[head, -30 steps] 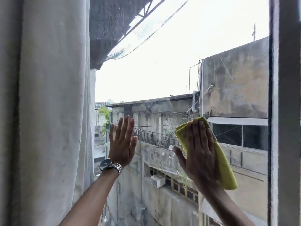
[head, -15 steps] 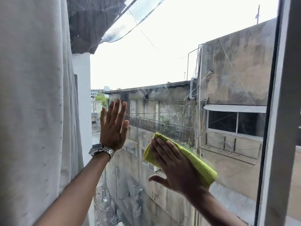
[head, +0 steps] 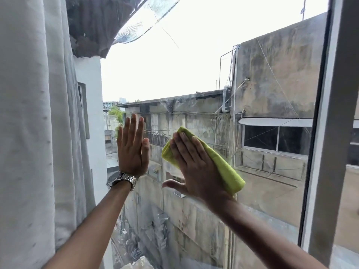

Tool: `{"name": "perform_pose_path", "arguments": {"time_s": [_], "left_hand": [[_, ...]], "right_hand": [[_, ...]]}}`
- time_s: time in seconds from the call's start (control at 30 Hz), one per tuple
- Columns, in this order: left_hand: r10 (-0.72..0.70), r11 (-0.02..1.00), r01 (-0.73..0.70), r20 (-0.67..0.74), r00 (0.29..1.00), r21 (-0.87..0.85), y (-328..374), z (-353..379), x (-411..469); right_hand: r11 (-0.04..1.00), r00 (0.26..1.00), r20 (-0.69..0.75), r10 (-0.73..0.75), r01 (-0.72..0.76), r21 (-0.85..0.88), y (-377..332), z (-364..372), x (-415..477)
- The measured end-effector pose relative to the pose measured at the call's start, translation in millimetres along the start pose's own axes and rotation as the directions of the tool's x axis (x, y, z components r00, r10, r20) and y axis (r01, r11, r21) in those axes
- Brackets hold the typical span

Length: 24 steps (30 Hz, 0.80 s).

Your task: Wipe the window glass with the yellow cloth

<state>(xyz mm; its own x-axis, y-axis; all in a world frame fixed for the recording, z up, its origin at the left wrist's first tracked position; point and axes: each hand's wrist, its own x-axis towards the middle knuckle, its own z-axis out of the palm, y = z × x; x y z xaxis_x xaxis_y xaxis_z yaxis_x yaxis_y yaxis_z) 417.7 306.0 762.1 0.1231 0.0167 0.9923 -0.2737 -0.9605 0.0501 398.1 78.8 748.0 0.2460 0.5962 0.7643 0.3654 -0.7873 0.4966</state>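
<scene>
While the left hand (head: 133,150) lies flat and open on the glass (head: 174,74) at frame centre-left, fingers together, the right hand (head: 192,166) presses one yellow cloth (head: 223,167) against the pane with spread fingers. Just right of the left hand, the cloth juts out beyond the right hand's fingertips and toward lower right. One curtain (head: 35,133) hangs left.

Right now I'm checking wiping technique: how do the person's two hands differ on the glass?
The right hand presses the yellow cloth to the window glass; the left hand lies bare. The left wrist wears a metal watch; the right wears none. Both are flat, fingers up.
</scene>
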Motion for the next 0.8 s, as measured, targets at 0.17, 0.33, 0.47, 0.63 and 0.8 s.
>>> {"name": "perform_pose_path", "arguments": {"time_s": [0.17,0.33,0.47,0.63,0.8], "left_hand": [[-0.008,1.0,0.008,0.011,1.0,0.01,5,-5,-1],[-0.016,1.0,0.015,0.025,1.0,0.023,8,-8,1],[0.001,1.0,0.0,-0.005,1.0,0.027,7,-4,0],[0.013,0.999,-0.012,-0.012,1.0,0.048,7,-6,-1],[-0.014,0.999,0.014,-0.006,1.0,0.033,9,-9,-1]], "right_hand": [[0.994,0.988,0.109,-0.109,0.11,-0.011,15,3,-56],[0.998,0.998,0.005,0.063,-0.063,-0.028,62,-12,-87],[0.984,0.985,-0.02,0.173,-0.172,0.042,51,-21,-43],[0.99,0.997,-0.018,0.08,-0.077,0.119,-8,-7,-3],[0.997,0.998,0.056,-0.026,0.022,0.068,-13,9,-50]]}}
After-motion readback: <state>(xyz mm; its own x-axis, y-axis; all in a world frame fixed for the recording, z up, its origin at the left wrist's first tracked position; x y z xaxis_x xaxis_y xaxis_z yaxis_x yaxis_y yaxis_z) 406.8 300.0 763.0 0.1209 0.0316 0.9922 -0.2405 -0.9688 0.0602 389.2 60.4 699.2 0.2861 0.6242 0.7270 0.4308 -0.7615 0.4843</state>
